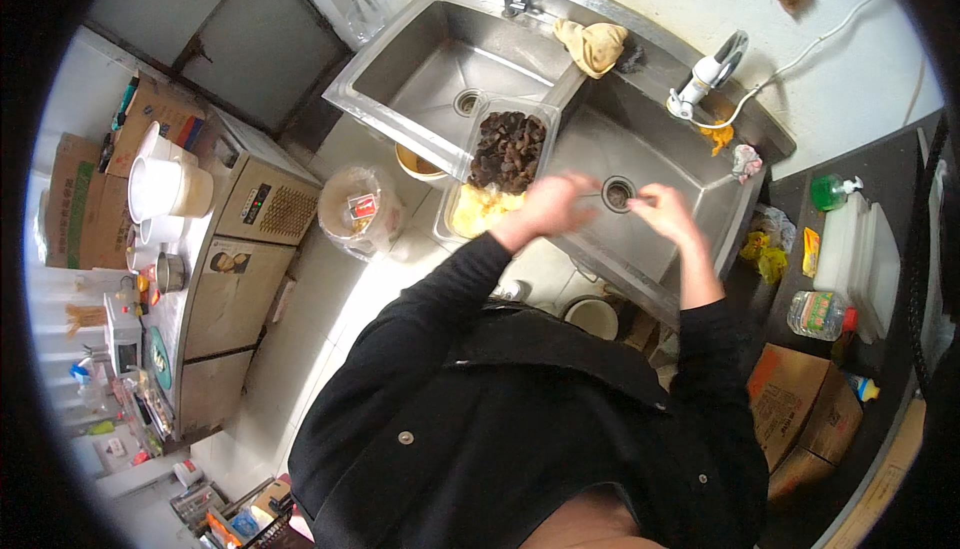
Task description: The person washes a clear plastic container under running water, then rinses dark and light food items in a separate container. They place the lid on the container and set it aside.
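My left hand (551, 208), blurred by motion, is over the near left edge of the right sink basin (660, 241). Close beside it is a clear plastic tub (553, 129) of dark brown chunks (508, 148), set on the divider and front rim between the basins. Pale yellow pieces (480, 211) lie in a second clear tub (442, 223) just below, partly behind my left hand. My right hand (667, 215) is over the right basin, its fingertips near the drain (618, 194) in this view. Whether either hand holds something small cannot be made out.
A beige cloth (592, 46) drapes over the divider near the left basin (420, 46). The white faucet (697, 84) has a cord running from it. A lined bin (360, 211) stands on the floor at left. Cardboard boxes (791, 399) and a green soap bottle (829, 193) are at right.
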The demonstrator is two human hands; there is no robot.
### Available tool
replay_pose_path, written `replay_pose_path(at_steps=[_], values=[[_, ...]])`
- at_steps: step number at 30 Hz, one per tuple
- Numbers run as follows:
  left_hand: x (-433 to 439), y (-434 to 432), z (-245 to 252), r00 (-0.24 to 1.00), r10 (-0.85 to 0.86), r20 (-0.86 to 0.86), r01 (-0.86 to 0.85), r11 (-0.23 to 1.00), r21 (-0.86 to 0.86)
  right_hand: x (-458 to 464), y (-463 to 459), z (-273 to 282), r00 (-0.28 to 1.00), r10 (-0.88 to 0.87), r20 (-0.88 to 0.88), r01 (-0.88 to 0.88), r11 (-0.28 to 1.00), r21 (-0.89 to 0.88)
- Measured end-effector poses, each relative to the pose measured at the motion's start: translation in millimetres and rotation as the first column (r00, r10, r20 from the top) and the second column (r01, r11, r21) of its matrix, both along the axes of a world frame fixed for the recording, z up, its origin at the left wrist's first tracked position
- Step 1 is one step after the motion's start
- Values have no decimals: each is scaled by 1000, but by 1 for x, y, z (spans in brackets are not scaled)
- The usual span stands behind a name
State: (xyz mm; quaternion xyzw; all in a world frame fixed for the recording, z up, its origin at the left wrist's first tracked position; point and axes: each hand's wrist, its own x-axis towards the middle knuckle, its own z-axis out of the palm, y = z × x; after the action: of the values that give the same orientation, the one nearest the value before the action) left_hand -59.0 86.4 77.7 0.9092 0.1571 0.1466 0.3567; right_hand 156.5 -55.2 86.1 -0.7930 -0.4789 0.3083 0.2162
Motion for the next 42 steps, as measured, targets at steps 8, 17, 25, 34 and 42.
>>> replay_pose_path(at_steps=[8,17,25,34,42], values=[[-130,138,-90,705,569,-423,-691,687,-227,-133,84,-130,847,-216,-486,219,974,-52],[-118,168,-132,808,502,-307,-444,178,-878,-147,151,-131,800,-364,-476,527,806,269],[-109,277,-88,750,646,-140,-325,175,-929,-78,285,-73,858,-312,-409,361,931,46],[-86,340,-110,622,724,-300,-505,78,-860,61,530,-101,971,-239,14,232,953,198],[-57,385,-131,625,753,-206,-389,71,-919,89,593,-132,948,-311,-67,318,931,178]])
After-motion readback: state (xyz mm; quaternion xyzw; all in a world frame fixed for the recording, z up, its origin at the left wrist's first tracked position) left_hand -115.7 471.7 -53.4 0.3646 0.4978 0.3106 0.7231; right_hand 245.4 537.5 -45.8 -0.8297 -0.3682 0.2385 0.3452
